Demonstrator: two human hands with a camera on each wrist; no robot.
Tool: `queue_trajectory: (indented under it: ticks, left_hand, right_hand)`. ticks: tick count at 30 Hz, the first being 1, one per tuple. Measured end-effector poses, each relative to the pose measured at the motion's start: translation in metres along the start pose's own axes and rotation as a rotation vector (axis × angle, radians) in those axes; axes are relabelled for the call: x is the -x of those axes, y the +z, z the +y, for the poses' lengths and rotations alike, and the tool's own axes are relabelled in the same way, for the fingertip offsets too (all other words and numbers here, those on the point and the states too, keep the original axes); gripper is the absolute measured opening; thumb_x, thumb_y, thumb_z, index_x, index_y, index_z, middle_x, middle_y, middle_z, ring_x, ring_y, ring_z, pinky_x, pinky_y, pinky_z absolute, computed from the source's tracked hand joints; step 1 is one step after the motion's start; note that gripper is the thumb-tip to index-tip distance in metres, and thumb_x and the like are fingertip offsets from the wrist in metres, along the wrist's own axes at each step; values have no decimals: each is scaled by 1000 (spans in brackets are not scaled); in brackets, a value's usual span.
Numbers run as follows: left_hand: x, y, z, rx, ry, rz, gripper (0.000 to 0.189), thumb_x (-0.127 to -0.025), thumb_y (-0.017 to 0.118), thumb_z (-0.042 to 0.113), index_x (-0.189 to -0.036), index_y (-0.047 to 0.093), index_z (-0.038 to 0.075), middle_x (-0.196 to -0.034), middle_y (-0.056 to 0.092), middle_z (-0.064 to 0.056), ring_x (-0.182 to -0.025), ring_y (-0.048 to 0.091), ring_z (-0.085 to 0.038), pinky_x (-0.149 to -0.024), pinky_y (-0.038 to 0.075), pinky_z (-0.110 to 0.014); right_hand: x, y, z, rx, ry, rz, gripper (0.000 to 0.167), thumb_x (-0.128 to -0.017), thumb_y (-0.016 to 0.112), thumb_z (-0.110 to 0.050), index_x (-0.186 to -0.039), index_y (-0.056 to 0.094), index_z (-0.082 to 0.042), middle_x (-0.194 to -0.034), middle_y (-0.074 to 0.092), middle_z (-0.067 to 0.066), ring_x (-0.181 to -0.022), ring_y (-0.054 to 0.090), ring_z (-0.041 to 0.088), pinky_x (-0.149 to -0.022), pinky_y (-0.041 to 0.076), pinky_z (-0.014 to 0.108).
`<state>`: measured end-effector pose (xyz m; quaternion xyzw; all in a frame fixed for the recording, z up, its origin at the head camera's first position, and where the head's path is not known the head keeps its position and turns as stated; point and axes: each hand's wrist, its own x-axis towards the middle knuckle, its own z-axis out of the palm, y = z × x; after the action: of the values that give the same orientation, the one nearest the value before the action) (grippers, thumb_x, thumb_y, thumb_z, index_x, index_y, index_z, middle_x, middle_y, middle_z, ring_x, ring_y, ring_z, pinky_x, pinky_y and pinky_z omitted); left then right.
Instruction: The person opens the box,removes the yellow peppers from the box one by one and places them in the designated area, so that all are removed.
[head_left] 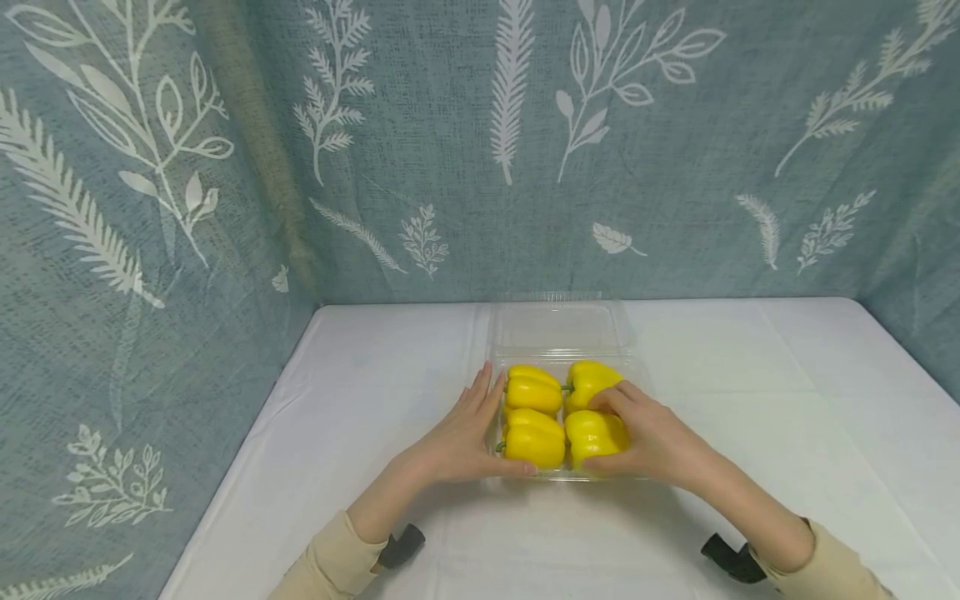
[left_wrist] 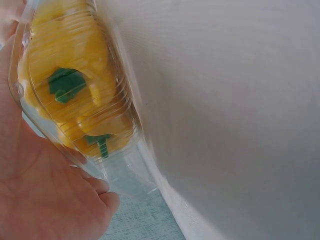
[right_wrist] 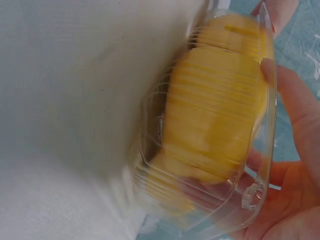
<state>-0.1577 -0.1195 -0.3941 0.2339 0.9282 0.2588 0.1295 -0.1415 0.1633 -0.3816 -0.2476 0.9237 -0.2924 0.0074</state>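
Yellow bell peppers sit in two rows of two inside a clear plastic clamshell box (head_left: 555,477). My right hand (head_left: 652,437) grips the front right pepper (head_left: 596,429), thumb at its near side and fingers over its far side. Just beyond is the back right pepper (head_left: 588,382), its green stem pointing left. My left hand (head_left: 465,442) rests against the box's left side with fingers extended and the thumb along the front rim. Beside it are the front left pepper (head_left: 536,443) and back left pepper (head_left: 532,387). Green stems (left_wrist: 67,84) show through the ribbed wall in the left wrist view.
The box's clear lid (head_left: 558,325) lies folded back toward the rear edge of the white-covered table (head_left: 382,358). A blue-green curtain with white leaf prints (head_left: 450,167) hangs behind and at the sides. Black straps (head_left: 405,543) show at both wrists.
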Motion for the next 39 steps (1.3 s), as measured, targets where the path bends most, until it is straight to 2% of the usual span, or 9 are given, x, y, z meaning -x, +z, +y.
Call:
queue_trajectory:
  ticks: [10,24,34,39]
  left_hand:
    - [0,0,1,10,-5,-3,129,-70,69,74,-157,-6,16,-161,-17,-12,-146,-1,-38,-117,11,-50]
    - [0,0,1,35,-8,-5,128,-69,71,73,-158,-2,16,-161,-17,-12,-147,-1,-38,-117,13,-52]
    - [0,0,0,36,-7,-3,127,-69,72,72,-158,1,14,-161,-16,-12,-147,0,-37,-115,16,-55]
    - [1,-1,0,35,-12,-9,127,-69,71,73,-158,1,15,-161,-17,-11,-147,0,-37,-116,15,-54]
  right_hand:
    - [0,2,2,-1,-4,28,60,-66,89,-39,-113,60,-15,-110,53,-4,-98,56,15,-86,51,41]
    - [1,5,6,-30,-8,49,60,-65,89,-39,-115,62,-19,-109,52,-7,-98,55,13,-87,50,40]
    - [2,6,8,-26,-20,69,59,-65,89,-41,-115,64,-21,-106,50,-8,-93,52,12,-79,49,35]
    - [2,6,9,-31,-34,77,59,-64,90,-41,-115,63,-23,-108,52,-9,-97,53,12,-82,50,36]
